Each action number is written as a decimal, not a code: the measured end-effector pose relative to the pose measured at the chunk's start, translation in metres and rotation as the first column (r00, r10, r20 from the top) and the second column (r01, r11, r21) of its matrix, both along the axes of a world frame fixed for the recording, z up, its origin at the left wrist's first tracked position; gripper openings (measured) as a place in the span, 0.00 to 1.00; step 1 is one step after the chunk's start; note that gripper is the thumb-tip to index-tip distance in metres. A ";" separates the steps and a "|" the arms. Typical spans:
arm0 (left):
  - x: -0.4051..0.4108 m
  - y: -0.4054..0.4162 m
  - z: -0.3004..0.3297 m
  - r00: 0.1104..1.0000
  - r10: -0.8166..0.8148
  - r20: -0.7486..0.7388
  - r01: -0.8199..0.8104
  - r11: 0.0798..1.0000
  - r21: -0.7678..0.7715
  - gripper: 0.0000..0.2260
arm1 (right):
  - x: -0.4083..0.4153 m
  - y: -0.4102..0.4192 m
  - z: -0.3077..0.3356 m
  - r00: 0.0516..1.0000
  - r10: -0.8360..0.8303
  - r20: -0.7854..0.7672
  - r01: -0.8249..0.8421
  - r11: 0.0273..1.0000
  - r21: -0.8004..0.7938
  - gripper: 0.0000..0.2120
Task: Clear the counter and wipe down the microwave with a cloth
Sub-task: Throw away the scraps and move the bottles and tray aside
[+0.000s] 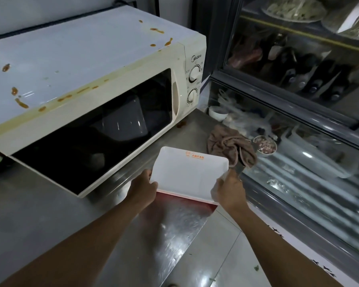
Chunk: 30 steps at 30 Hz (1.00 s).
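Both hands hold a small stack of flat, rectangular plates [190,172] with rounded corners, smooth white on top and red along the stacked edges, with a small orange logo near the far rim. The left hand [143,188] curls its fingers round the near-left corner; the right hand [228,190] grips the near-right corner, thumb on top. The stack sits tilted just in front of the microwave [95,79], at the edge of the brushed-steel bench [39,204].

The microwave is a cream plastic box with a glossy black door window, a curved vertical handle and two round dials on its right panel. Orange-brown sauce drips and smears speckle its smooth top and front lip. Right of the microwave's lower corner, a brown terry cloth [230,146] lies crumpled on the bench, soft and folded on itself. Beyond the cloth, a glass-fronted display case [298,100] shows blurred dishes and bags.
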<state>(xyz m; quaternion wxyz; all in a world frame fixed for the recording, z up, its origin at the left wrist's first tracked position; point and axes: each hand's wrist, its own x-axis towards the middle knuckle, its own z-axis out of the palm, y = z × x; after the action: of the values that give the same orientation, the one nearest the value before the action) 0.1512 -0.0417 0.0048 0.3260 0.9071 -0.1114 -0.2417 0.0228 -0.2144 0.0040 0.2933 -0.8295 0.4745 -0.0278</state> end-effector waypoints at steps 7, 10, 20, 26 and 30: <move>-0.005 0.026 0.004 0.999 0.046 0.012 -0.046 0.999 -0.011 0.13 | -0.005 0.017 0.016 0.996 0.091 0.005 -0.090 0.991 -0.101 0.13; -0.010 0.050 0.010 0.998 0.048 0.028 -0.046 0.997 -0.056 0.15 | -0.010 0.035 0.028 0.992 0.122 0.032 -0.118 0.988 -0.099 0.13; -0.041 0.167 0.042 0.996 0.083 -0.021 -0.085 0.989 -0.122 0.15 | -0.031 0.142 0.073 0.974 0.210 0.085 -0.200 0.974 -0.106 0.12; -0.050 0.244 0.052 0.990 0.138 -0.011 -0.138 0.981 -0.139 0.15 | -0.034 0.210 0.080 0.974 0.223 0.021 -0.220 0.970 -0.103 0.15; -0.046 0.295 0.053 0.985 0.175 0.014 -0.171 0.975 -0.142 0.16 | -0.024 0.256 0.078 0.971 0.238 0.027 -0.232 0.964 -0.133 0.14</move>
<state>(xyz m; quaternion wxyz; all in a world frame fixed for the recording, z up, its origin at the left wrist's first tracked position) 0.1047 0.2532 0.0580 0.4072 0.8913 -0.0530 -0.1922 -0.0013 0.0412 0.0825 0.2507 -0.8962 0.3637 -0.0411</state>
